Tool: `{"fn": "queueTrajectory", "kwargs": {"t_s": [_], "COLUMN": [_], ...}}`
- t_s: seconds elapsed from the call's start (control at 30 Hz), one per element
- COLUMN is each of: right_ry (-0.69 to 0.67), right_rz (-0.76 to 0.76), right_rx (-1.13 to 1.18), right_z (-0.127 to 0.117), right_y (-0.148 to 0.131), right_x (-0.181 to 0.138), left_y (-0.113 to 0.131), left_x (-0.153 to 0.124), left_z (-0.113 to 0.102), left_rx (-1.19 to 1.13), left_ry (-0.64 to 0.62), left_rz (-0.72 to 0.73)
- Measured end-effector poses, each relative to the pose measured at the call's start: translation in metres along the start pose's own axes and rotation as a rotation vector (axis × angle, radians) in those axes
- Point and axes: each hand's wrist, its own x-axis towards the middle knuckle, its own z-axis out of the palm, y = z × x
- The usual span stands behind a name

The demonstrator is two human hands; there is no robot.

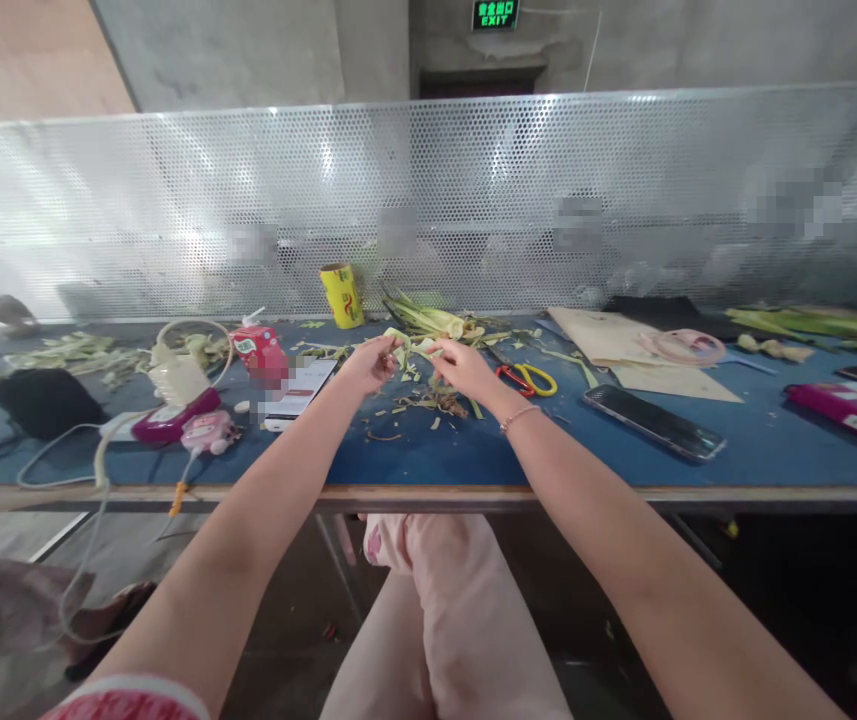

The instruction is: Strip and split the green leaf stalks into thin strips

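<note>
My left hand (375,363) and my right hand (461,370) face each other above the blue table, their fingers pinched on a pale green plant strip (414,347) stretched between them. The fingertips hide part of the strip, and its exact kind is unclear. Just behind lies a bundle of green stalks (432,318) with pale cut ends. Plant scraps (439,400) are scattered below my hands. To the right of my right hand rest scissors (539,380) with red and yellow handles.
A yellow roll (343,297) stands at the back, before a perforated metal screen (458,200). On the left are a red pump bottle (260,352), a phone (300,390) and cables. Rightward lie a dark phone (653,422), brown paper (623,340) and a purple device (848,412).
</note>
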Motion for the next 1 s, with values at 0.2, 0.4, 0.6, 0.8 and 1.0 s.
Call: {"fn": "queueTrajectory", "kwargs": {"t_s": [0.2, 0.4, 0.6, 0.8, 1.0], "right_ry": [-0.132, 0.084, 0.169, 0.222, 0.167], "right_rz": [0.085, 0.097, 0.102, 0.206, 0.218], "right_rx": [0.065, 0.135, 0.32, 0.609, 0.56], "right_z": [0.018, 0.016, 0.013, 0.021, 0.022], "right_y": [-0.001, 0.006, 0.0, -0.002, -0.004], "right_x": [-0.001, 0.009, 0.012, 0.017, 0.016], "left_y": [0.0, -0.003, -0.006, -0.009, -0.021], "left_x": [0.0, 0.001, 0.0, 0.005, 0.013], "left_z": [-0.001, -0.002, -0.004, -0.001, -0.001], "left_rx": [-0.091, -0.023, 0.066, 0.066, 0.201], "left_ry": [-0.047, -0.164, -0.233, -0.259, -0.224], "left_rz": [-0.054, -0.092, -0.049, 0.075, 0.345]}}
